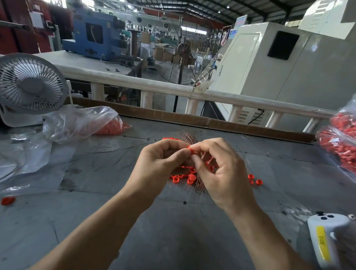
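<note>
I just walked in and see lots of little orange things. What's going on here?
A person works at a grey table. The left hand and right hand pinch one small orange cap between their fingertips, above a heap of caps and thin copper wires. A bag of more orange pieces lies at the left.

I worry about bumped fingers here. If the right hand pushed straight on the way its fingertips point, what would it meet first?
The small orange cap that both hands pinch, most likely: the right hand points leftward at it, with the fingertips of the left hand just behind. Depth is unclear, though.
</note>
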Tool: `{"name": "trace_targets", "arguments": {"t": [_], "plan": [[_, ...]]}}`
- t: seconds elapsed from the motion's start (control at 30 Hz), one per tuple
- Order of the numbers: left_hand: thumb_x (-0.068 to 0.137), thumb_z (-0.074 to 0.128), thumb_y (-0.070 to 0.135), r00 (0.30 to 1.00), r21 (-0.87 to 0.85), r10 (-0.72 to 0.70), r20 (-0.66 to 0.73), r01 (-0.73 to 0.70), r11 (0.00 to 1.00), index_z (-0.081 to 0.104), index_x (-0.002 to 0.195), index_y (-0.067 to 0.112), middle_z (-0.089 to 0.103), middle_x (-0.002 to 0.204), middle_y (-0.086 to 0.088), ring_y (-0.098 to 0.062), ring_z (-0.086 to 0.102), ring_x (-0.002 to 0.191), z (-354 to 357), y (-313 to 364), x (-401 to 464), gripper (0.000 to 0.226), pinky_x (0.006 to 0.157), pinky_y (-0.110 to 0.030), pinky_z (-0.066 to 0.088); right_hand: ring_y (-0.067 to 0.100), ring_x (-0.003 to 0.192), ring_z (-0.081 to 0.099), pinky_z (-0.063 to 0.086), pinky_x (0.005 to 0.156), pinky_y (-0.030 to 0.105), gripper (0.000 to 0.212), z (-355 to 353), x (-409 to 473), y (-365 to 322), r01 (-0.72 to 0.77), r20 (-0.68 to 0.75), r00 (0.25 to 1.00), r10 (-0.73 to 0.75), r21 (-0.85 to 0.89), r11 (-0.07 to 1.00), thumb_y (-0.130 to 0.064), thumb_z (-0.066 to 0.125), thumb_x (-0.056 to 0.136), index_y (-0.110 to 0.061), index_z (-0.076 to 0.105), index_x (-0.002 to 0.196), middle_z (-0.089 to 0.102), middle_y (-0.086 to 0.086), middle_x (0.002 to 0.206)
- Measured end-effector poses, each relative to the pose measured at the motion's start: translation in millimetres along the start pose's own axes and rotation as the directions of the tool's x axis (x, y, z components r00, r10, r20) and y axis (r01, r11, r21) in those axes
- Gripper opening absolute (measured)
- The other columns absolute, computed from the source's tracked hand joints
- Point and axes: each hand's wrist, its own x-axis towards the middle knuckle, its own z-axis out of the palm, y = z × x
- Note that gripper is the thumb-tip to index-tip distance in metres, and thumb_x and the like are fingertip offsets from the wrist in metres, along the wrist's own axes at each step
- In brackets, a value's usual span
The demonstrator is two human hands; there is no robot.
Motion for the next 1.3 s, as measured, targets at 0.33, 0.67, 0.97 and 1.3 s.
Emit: {"name": "trace_targets", "arguments": {"t": [0.33, 0.67, 0.97, 1.3], "plan": [[0.097, 0.062, 0.014, 0.981, -0.181, -0.185, 0.049, 0.191, 0.965, 0.066, 0.117, -0.006, 0.063, 0.124, -0.035, -0.032, 0.066, 0.096, 5.6, 1.7, -2.2, 0.028, 0.072, -0.032, 0.057, 0.014, 0.096, 0.059, 0.047, 0.079, 0.025, 0.005, 16.8, -0.3, -3.3, 0.048, -0.134, 0.988, -0.076, -0.202, 0.978, -0.017, 0.073, 0.093, -0.017, 0.068, 0.095, 0.063, -0.008, 0.099], [0.099, 0.061, 0.016, 0.977, -0.176, -0.205, 0.053, 0.211, 0.962, 0.066, 0.117, -0.008, 0.063, 0.099, -0.022, -0.027, 0.063, 0.086, 4.2, 3.4, -0.4, 0.031, 0.068, -0.031, 0.055, 0.013, 0.095, 0.060, 0.049, 0.080, 0.025, 0.009, 14.9, -2.3, -2.1, 0.059, -0.143, 0.986, -0.081, -0.152, 0.987, -0.014, 0.076, 0.091, -0.014, 0.070, 0.098, 0.063, -0.007, 0.100], [0.101, 0.060, 0.017, 0.988, -0.070, -0.154, -0.032, 0.151, 0.986, 0.065, 0.114, -0.012, 0.064, 0.113, -0.040, -0.038, 0.062, 0.091, 6.9, 3.1, -3.0, 0.032, 0.082, -0.049, 0.046, 0.015, 0.094, 0.061, 0.049, 0.078, 0.025, 0.009, 15.1, 0.1, -5.3, 0.084, -0.122, 0.986, -0.112, -0.221, 0.972, -0.020, 0.077, 0.092, -0.016, 0.069, 0.095, 0.064, -0.007, 0.099], [0.099, 0.062, 0.016, 0.984, -0.097, -0.176, -0.027, 0.173, 0.980, 0.075, 0.099, 0.000, 0.067, 0.086, -0.021, -0.032, 0.061, 0.083, 6.8, 2.4, -1.4, 0.020, 0.078, -0.042, 0.051, 0.025, 0.089, 0.063, 0.052, 0.079, 0.039, 0.008, 14.0, 0.1, -3.3, 0.093, -0.187, 0.970, -0.155, -0.300, 0.949, -0.018, 0.072, 0.090, -0.010, 0.071, 0.089, 0.067, -0.001, 0.093]]}}
